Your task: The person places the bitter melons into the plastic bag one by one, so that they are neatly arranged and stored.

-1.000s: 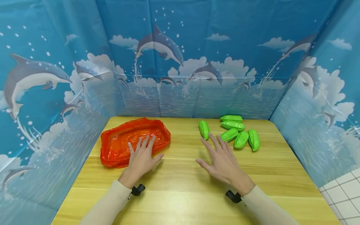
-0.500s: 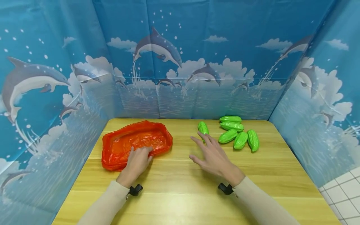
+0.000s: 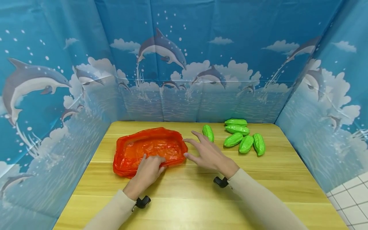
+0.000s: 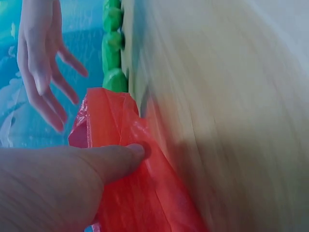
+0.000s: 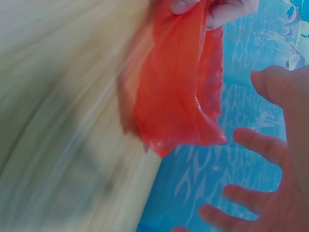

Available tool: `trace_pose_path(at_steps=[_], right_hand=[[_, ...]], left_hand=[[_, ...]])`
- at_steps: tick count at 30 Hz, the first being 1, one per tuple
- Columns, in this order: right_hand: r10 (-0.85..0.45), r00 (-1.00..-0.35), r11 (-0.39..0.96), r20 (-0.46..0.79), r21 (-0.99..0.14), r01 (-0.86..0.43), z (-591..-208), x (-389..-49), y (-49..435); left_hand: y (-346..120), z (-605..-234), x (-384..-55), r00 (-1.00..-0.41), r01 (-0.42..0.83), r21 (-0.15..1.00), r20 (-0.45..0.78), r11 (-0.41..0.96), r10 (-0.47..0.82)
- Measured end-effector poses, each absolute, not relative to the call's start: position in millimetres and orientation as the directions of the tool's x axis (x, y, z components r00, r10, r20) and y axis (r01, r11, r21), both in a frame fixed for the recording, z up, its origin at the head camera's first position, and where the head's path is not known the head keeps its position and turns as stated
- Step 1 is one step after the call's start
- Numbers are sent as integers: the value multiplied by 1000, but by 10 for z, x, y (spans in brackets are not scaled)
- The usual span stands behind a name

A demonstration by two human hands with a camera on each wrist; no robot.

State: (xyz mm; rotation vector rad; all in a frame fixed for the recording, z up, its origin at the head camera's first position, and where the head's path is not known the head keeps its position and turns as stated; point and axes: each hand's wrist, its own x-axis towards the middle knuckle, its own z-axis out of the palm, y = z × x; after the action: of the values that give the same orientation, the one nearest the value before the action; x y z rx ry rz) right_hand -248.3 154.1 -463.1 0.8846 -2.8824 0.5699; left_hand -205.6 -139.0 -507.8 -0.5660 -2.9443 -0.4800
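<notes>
A red plastic bag [image 3: 155, 146], its top spread wide like a shallow tray, lies on the left half of the wooden table. My left hand [image 3: 147, 172] pinches its near edge; the thumb presses the outer side in the left wrist view, while the other fingers go inside the rim. At the bag's right end, my right hand [image 3: 207, 154] hovers with fingers spread, holding nothing. The right wrist view shows a gap between those fingers and the plastic. Beyond the right hand lies one green bitter melon [image 3: 208, 133], ribbed and glossy.
Several more green bitter melons [image 3: 246, 143] lie grouped at the back right of the table [image 3: 201, 204]. A blue dolphin-print curtain [image 3: 184, 95] closes off the back and both sides. White tiles [image 3: 352, 199] show at the lower right.
My left hand reached down, took the bag's near edge and drew the bag to the right. My right hand moved left, away from the melons, toward the bag's right end.
</notes>
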Motion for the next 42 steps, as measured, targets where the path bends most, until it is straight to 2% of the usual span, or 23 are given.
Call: trace_pose_path(at_steps=[14,25,29,32,38,42], right_hand=[[-516,-857,791,-6,-387,-474,-4628,-2652,1501],[-494,-869,796,-32,-419,-437,-4700,-2655,1652],[-488,-872,794,-28,-430,-430,-4708,-2648,1712],[-491,-871,789,-19,-434,-435,-4710,-2636,1755],[-487,-873,785,-5,-440,-436,-4727,-2590,1845],[-477,-879,788,-10,-447,-423,-4741,-2563,1908]], left_hand=[[-1109,-5077,-1898,-877,480,328,144,814,459],[-1005,-5023,-1785,-850,511,396,102,763,517],[-1030,-4956,-1776,-868,471,461,91,752,488],[-1092,-4900,-1806,-885,451,483,134,750,446],[-1331,-4842,-1941,-894,419,331,315,845,319],[-1507,-4831,-2033,-913,328,290,340,899,224]])
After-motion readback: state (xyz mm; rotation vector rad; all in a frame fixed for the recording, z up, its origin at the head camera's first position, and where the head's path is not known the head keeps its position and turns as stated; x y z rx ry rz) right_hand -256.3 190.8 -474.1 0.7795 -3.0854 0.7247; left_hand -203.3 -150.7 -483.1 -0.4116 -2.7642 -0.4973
